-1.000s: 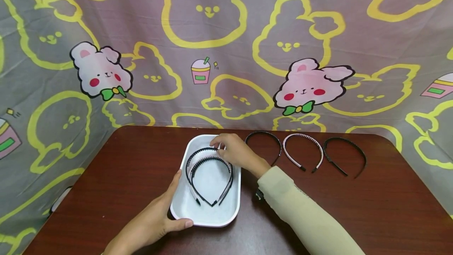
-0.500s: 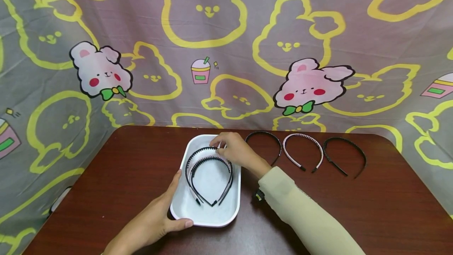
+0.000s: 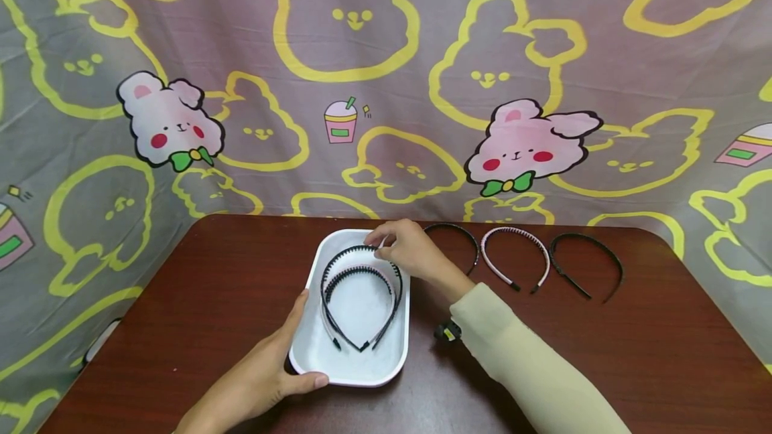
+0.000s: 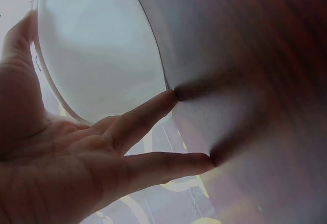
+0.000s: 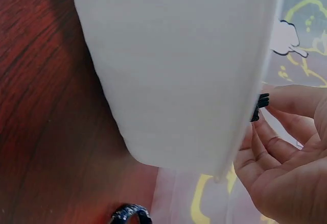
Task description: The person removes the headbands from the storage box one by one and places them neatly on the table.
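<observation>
A white tray (image 3: 362, 365) stands on the table with several headbands inside. In it, a toothed black headband (image 3: 360, 248) is pinched at its top by my right hand (image 3: 416, 252), above the tray's far right part. The right wrist view shows black teeth (image 5: 263, 100) between that hand's thumb and fingers, at the tray's rim. Below lie another black headband (image 3: 356, 270) and a pale pink one, partly covered. My left hand (image 3: 271, 362) rests against the tray's left side, thumb at the near rim. In the left wrist view its fingers (image 4: 148, 117) are straight, tips touching the table.
To the right of the tray, three headbands lie in a row: a black one (image 3: 477, 250) partly behind my right hand, a pink one (image 3: 515, 230) and another black one (image 3: 619, 263). A patterned curtain (image 3: 386, 106) hangs behind the brown table (image 3: 199, 286).
My right hand has shifted slightly right and up with the black headband's top, widening the gap to the headbands below. The left hand and tray have stayed put.
</observation>
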The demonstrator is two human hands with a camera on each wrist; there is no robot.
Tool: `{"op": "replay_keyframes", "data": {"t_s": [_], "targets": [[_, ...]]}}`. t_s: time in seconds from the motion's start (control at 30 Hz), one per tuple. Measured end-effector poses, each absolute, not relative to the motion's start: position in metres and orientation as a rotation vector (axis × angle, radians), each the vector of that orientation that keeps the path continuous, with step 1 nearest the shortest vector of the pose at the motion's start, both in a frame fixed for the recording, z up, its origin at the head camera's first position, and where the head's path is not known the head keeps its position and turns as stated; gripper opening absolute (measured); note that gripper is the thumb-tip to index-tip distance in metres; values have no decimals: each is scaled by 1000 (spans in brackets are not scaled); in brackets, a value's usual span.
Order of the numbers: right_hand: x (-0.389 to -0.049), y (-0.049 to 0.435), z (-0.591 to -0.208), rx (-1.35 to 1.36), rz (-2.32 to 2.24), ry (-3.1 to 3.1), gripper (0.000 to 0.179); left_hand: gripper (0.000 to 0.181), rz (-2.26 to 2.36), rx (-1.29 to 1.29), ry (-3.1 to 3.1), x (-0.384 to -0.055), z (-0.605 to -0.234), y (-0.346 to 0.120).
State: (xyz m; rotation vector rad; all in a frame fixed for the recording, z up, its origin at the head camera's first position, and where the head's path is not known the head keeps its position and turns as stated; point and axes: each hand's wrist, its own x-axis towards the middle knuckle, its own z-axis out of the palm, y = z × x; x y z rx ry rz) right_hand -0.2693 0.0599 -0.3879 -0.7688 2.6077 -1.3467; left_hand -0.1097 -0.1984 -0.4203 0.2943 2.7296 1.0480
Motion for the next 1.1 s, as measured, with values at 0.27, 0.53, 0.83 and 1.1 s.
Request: {"op": "replay_keyframes", "data": {"t_s": [0.27, 0.53, 0.83, 1.1], "targets": [[-264, 71, -379, -716, -1351, 2602, 22, 129, 1031, 300, 2746, -109, -420, -199], [-259, 82, -369, -674, -1372, 2586, 22, 129, 1031, 309, 2751, -109, -420, -199], [-253, 103, -365, -597, -1367, 2590, 22, 129, 1039, 311, 2750, -109, -420, -198], [-250, 115, -365, -584, -1353, 2618, 21, 129, 1042, 289, 2731, -109, -419, -197]]}}
